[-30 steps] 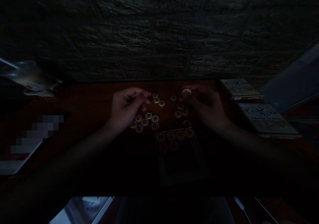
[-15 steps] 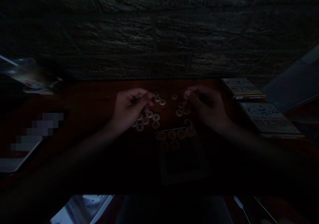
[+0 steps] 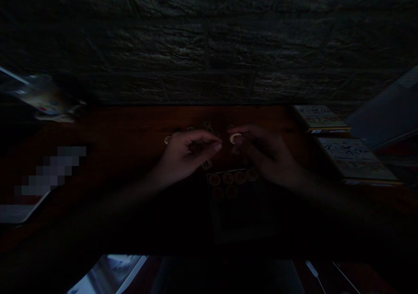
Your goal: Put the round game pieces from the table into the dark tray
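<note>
The scene is very dark. My right hand [image 3: 266, 152] pinches a round Chinese chess piece [image 3: 234, 138] between thumb and fingers, above the table. Facing it, my left hand [image 3: 187, 154] has thumb and index fingertips pressed together; whatever they may hold is hidden. Loose Chinese chess pieces lie around and behind my left hand, among them one piece [image 3: 207, 164] just below its thumb and another [image 3: 207, 124] beyond it. Nearer to me stands a shallow open box [image 3: 240, 213]. Several pieces with characters, such as one round piece [image 3: 227, 178], lie in rows along its far side.
Two flat boxes with printed lids, one box [image 3: 321, 116] behind the other box [image 3: 357, 157], lie at the right. A cup with a straw [image 3: 48, 100] stands at the left. A stone wall [image 3: 209, 45] closes off the table's [image 3: 130, 124] far side.
My left hand has moved right and a little down, covering several loose pieces. My right hand has shifted left and down with its chess piece, so the hands are closer together.
</note>
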The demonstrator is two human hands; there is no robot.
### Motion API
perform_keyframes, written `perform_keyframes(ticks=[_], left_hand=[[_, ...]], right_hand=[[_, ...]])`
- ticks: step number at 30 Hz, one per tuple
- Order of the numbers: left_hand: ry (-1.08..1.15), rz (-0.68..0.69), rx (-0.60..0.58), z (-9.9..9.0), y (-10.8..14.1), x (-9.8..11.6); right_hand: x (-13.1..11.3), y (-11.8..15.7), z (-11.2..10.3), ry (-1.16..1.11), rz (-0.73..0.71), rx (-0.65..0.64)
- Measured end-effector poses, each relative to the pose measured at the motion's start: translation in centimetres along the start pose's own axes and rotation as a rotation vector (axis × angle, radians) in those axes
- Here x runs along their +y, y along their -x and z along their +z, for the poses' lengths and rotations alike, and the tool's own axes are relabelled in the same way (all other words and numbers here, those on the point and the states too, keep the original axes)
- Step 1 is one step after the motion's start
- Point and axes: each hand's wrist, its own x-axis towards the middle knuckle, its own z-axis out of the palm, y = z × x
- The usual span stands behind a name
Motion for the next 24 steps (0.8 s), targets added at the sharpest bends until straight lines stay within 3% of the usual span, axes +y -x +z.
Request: perform_keyframes(ticks=[13, 24], left_hand=[[-0.007, 0.050, -0.006, 0.25, 0.09, -0.46], [0.009, 0.068, 0.005, 0.44, 0.46, -0.42]], right_hand=[[-0.65, 0.21, -0.13, 0.101, -0.082, -0.111], [-0.79, 0.09, -0.33, 0.169, -0.101, -0.090]])
